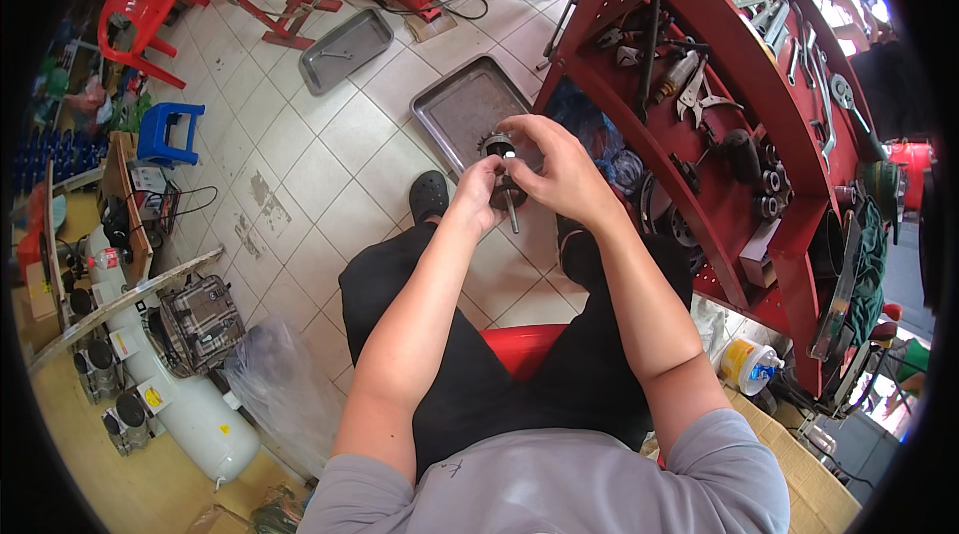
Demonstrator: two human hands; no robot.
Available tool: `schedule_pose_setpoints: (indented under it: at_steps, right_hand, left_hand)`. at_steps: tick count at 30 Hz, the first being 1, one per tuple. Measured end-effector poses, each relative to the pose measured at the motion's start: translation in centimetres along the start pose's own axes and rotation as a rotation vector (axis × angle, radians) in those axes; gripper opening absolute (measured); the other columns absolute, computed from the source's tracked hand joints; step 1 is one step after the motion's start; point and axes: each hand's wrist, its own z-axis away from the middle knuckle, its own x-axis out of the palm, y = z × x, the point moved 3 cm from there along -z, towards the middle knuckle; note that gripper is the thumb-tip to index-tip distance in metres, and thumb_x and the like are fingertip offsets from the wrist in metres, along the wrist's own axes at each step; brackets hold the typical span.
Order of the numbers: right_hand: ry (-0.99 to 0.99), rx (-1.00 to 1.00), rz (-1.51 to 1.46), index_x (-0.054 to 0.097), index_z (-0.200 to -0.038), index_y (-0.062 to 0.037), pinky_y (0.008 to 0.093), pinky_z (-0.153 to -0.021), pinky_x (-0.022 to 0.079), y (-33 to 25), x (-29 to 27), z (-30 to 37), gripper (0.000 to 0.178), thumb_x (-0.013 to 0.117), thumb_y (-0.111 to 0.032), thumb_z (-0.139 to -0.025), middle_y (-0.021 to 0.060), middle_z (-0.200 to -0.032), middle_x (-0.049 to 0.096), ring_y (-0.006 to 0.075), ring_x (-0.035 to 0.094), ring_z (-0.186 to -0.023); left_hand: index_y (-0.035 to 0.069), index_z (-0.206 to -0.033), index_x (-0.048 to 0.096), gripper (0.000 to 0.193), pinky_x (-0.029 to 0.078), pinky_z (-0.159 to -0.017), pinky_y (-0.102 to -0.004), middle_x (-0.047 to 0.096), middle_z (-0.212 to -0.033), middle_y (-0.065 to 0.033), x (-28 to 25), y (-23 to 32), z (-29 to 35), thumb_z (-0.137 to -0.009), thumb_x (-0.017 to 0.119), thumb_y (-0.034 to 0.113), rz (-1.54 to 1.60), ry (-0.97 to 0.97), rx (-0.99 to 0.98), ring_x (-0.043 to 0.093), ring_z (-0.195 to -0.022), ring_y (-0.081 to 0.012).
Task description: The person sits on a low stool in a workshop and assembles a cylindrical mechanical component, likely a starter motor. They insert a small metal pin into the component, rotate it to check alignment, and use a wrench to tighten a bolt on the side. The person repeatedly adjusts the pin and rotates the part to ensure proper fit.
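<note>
Between my two hands is a dark metal gear shaft, with a toothed gear at its upper end and a thin bare rod pointing down toward me. My left hand is closed round its lower left side, thumb near the middle. My right hand curls over it from the right, fingers at the gear and thumb close to a small bright piece at the centre. Fingers cover much of the part. Beyond and partly under my hands, a grey metal tray lies on the tiled floor.
At right stands a red tool rack holding wrenches and pliers. A second tray, a red chair and a blue stool are farther left. A white tank lies at lower left, a white bucket at right.
</note>
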Motion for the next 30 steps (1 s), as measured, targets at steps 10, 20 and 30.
schedule_pose_setpoints:
  at_steps: [10,20,30]
  right_hand:
    - [0.014,-0.025,0.002,0.059,-0.1,-0.0033,0.0395,-0.066,0.048,-0.22,0.03,-0.03,0.026,0.063,-0.008,-0.074,0.0149,-0.082,0.062,0.03,0.061,-0.077]
    - [0.042,-0.054,-0.056,0.059,-0.1,-0.0018,0.0404,-0.069,0.048,-0.33,0.04,0.05,0.027,0.063,-0.007,-0.073,0.0144,-0.083,0.062,0.0292,0.061,-0.078]
    - [-0.065,-0.048,0.001,0.059,-0.104,-0.0009,0.0352,-0.073,0.049,-0.18,-0.1,0.06,0.03,0.061,-0.006,-0.075,0.015,-0.093,0.062,0.028,0.06,-0.082]
  left_hand:
    - [0.014,-0.099,0.06,0.027,0.052,-0.068,-0.0399,0.066,-0.089,-0.0039,0.06,0.04,-0.01,-0.091,0.041,0.031,-0.044,0.02,-0.009,0.064,-0.079,-0.0199]
    - [0.015,-0.1,0.061,0.028,0.052,-0.07,-0.0399,0.066,-0.089,-0.0029,0.18,0.05,0.07,-0.091,0.04,0.031,-0.052,0.034,-0.01,0.065,-0.08,-0.0192]
    - [0.015,-0.101,0.06,0.028,0.053,-0.069,-0.0399,0.067,-0.09,-0.0039,0.54,0.19,0.37,-0.093,0.038,0.031,-0.09,0.04,0.019,0.065,-0.08,-0.0192]
